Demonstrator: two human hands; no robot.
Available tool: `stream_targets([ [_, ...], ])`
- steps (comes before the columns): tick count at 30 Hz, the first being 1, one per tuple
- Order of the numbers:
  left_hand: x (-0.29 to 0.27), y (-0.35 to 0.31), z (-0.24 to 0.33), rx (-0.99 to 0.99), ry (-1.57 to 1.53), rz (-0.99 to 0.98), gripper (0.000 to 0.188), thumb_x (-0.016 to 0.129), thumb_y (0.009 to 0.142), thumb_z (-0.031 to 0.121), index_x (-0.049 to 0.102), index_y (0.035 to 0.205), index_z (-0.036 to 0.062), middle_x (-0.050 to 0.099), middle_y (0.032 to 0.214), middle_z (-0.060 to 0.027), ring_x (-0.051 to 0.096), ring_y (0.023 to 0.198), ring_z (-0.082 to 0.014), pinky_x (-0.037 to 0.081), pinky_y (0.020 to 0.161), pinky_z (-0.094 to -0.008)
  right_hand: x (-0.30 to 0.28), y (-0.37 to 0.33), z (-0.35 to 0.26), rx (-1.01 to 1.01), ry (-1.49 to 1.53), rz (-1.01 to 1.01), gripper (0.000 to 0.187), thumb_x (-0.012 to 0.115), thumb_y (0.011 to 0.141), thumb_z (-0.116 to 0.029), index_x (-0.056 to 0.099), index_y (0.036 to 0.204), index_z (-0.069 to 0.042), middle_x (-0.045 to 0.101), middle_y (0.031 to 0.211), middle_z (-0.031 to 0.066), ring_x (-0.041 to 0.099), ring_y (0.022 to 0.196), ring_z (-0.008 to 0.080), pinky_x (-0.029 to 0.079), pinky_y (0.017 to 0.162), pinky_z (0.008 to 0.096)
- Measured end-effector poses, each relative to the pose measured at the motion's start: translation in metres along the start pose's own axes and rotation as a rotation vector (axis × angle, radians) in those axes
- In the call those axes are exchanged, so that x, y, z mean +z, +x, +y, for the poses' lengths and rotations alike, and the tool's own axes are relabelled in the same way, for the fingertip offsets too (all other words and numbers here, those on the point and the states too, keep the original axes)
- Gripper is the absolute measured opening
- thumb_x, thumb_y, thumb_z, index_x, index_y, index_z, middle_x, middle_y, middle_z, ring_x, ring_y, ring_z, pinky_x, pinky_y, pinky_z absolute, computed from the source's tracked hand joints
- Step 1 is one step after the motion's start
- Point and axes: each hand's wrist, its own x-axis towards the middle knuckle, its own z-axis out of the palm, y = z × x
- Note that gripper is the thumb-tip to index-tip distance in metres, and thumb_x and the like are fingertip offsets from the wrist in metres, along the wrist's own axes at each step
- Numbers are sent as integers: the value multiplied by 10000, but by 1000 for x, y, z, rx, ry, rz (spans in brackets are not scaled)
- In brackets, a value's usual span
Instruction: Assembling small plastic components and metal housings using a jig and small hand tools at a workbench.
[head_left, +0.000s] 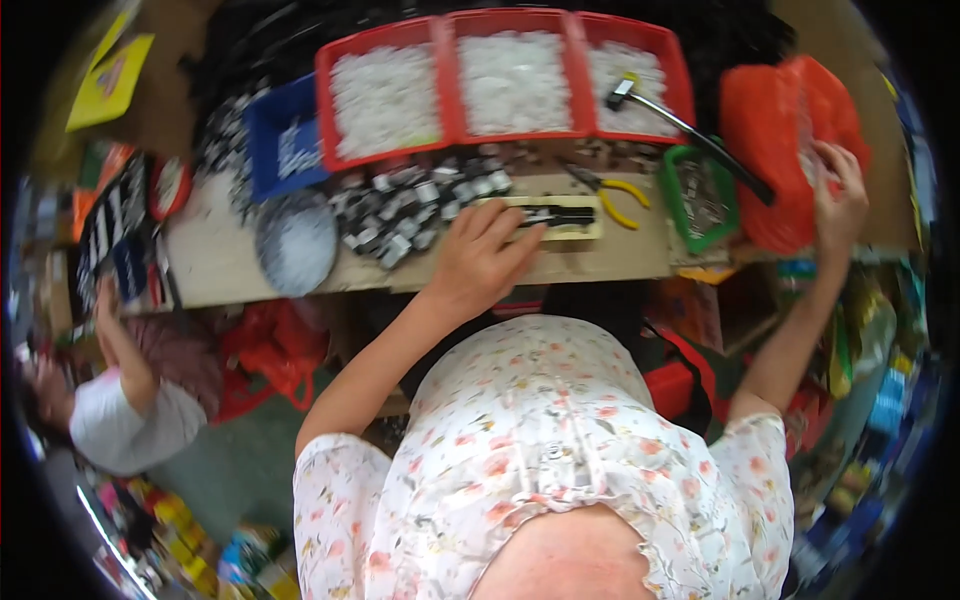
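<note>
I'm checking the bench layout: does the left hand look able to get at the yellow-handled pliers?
Probably yes. The left hand is at the cream block; the yellow-handled pliers lie near the block's right end, with nothing seen covering them. It would likely just need to pass over the block.

Person's left grip on a cream block; right grip at a red plastic bag. Between them, on the bench, yellow-handled pliers and a green tray.
</note>
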Motion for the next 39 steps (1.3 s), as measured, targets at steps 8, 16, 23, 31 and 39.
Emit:
stream_targets([
  [8,-75,11,-65,-247,123,226,163,752,765,129,708,913,74,623,881,-91,579,897,-307,468,778,-422,37,26,90,19,75,-381,204,625,904,-112,633,1072,4,649,922,128,628,786,235,489,744,358],
  [16,-129,-17,-194,-787,294,-25,189,710,789,215,738,834,34,709,918,-150,596,928,-338,488,839,-410,41,32,69,100,68,-319,160,628,926,-125,589,1004,9,613,821,62,559,711,138,465,708,298],
  [23,-111,-8,-225,-918,315,-308,255,727,755,264,730,850,27,719,939,-166,579,1017,-366,480,892,-426,44,24,98,144,182,-277,168,636,938,-159,569,965,-8,578,797,8,532,722,87,448,670,264],
  [31,-120,-12,-212,-772,199,-35,187,634,840,177,661,913,6,694,881,-197,651,857,-363,497,780,-426,44,21,114,159,187,-62,171,630,961,-185,606,1017,-26,627,838,1,572,762,76,468,668,258],
  [39,-176,-25,-148,-730,225,198,172,657,869,159,693,958,16,670,723,-153,659,640,-255,491,609,-344,37,16,112,139,350,46,165,663,949,-141,642,1060,-20,605,858,-33,540,741,43,441,640,204],
])
